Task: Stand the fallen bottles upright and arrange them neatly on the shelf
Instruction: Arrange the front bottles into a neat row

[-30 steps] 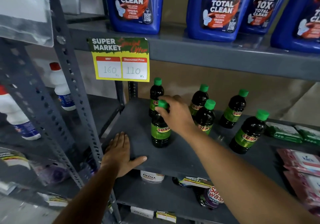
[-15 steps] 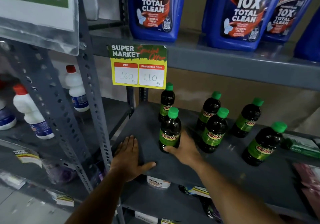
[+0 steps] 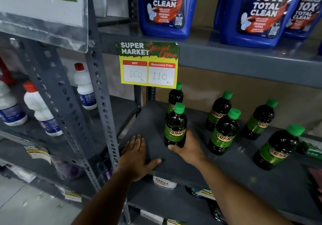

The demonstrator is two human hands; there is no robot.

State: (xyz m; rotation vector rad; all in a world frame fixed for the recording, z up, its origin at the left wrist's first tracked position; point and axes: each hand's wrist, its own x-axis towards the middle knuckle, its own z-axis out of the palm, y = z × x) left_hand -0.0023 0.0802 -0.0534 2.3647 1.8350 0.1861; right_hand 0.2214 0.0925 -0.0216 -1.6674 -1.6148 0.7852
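Six upright bottles [image 3: 175, 125] on the shelf [image 3: 226, 169], below the price tag [image 3: 149, 64].

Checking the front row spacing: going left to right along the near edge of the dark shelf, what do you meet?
Left hand → right hand gripping a Sunny bottle → second Sunny bottle → third Sunny bottle.

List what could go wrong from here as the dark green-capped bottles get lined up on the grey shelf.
1. The right hand wraps the base of the front-left dark green-capped bottle, which stands almost against the bottle behind it; a push back could topple that one.
2. The rightmost dark bottle stands nearest the grey metal shelf front; the right forearm could knock it off.
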